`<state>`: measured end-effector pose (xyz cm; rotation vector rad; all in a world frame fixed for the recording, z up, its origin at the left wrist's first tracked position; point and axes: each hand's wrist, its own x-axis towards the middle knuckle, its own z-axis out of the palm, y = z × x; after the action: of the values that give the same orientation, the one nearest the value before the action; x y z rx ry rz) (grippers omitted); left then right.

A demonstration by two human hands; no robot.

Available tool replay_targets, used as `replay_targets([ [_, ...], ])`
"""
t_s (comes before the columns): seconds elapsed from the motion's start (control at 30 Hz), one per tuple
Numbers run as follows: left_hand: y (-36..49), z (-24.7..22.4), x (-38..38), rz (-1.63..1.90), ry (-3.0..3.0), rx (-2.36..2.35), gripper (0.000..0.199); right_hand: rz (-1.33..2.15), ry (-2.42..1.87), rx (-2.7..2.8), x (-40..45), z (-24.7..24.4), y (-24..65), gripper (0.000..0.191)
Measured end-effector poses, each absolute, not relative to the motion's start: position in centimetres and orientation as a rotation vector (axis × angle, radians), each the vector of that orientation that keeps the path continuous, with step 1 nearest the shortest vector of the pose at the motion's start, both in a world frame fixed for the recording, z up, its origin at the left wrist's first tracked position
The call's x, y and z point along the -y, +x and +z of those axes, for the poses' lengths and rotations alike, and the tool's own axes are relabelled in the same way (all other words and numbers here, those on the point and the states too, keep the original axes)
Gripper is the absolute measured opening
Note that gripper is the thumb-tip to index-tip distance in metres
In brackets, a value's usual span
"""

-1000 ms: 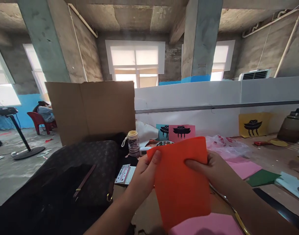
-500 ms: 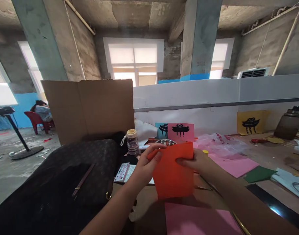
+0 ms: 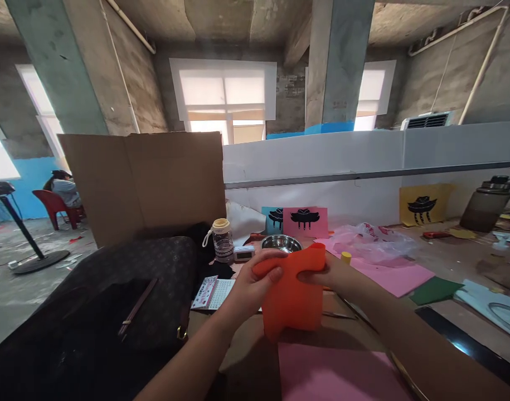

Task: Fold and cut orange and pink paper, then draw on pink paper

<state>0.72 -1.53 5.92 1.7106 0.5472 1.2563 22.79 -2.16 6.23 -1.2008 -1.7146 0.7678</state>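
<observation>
An orange sheet of paper (image 3: 294, 303) is held up between my two hands above the table, its upper part bent and curling. My left hand (image 3: 261, 278) grips its left edge, thumb on the near face. On the other side my right hand (image 3: 324, 274) pinches the right edge, with the thumb in front and the other fingers hidden behind. Below the orange sheet lies a flat pink sheet of paper (image 3: 338, 370). Just behind my hands stands a shiny metal bowl (image 3: 281, 243), partly hidden by them.
A dark bag (image 3: 154, 289) takes up the left, before a cardboard panel (image 3: 175, 184). A bottle (image 3: 223, 239) stands near the bowl. Right of me lie a plastic bag (image 3: 375, 242), green paper (image 3: 436, 291) and a phone (image 3: 467, 340). A person (image 3: 64, 189) sits far left.
The orange sheet is now more bent at the top and sits slightly lower. My hands stay on its edges. More of the metal bowl shows, and the view has shifted slightly.
</observation>
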Motion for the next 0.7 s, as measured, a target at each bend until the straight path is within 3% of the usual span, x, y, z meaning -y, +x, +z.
replay_targets([
  [0.7, 1.02, 6.13, 1.51, 1.254, 1.695, -0.567, 0.016, 0.851, -1.146, 1.812, 2.83, 7.10, 22.16, 0.021],
])
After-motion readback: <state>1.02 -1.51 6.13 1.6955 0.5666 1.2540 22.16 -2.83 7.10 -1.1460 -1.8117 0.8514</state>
